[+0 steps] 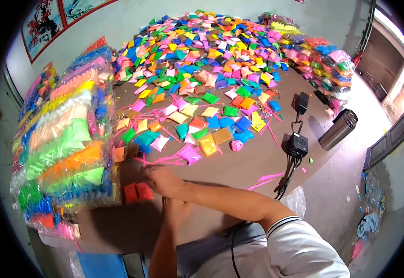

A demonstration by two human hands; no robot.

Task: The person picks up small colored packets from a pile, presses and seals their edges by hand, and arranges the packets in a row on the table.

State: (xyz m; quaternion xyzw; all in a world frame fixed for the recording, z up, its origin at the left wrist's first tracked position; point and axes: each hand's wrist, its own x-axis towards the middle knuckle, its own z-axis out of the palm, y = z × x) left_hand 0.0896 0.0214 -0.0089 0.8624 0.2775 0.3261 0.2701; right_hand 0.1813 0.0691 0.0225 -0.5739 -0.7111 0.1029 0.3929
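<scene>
My right hand point(162, 182) reaches across to the left over the table, its fingers curled together; what they hold, if anything, is hidden. Just below it, partly covered by it, is my left hand point(176, 209), whose fingers I cannot see. Two red packets point(138, 192) lie side by side on the table, close to the left of my hands. Beyond my fingers are thin pink strips point(165, 160) and a pink packet point(189, 154). A yellow-orange packet point(208, 145) lies a little farther off.
A large heap of small colourful packets point(202, 51) covers the back of the brown table point(239, 173). Stacked clear bags of packets point(67, 139) stand at the left, more bags point(325, 65) at the back right. A steel flask point(338, 129) and a black device with cables point(298, 144) stand right.
</scene>
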